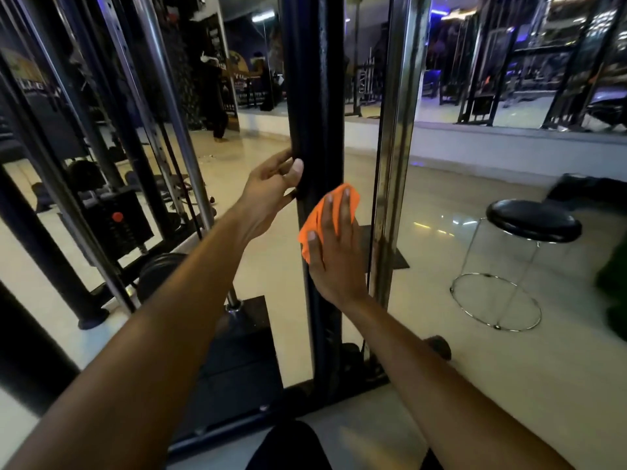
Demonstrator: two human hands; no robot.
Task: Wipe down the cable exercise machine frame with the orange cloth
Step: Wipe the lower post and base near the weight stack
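1. Orange cloth (pixel 327 218) lies flattened under the right hand (pixel 334 252), fingers straight, pressed against the black upright post (pixel 314 96).
2. Left hand (pixel 271 184) grips the post's left edge just above.
3. Post runs vertically, so strokes likely go up or down.

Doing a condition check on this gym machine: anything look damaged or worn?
The chrome upright right of the black post shows dull brownish blotches, seemingly rust or grime. The orange cloth is on the black post.
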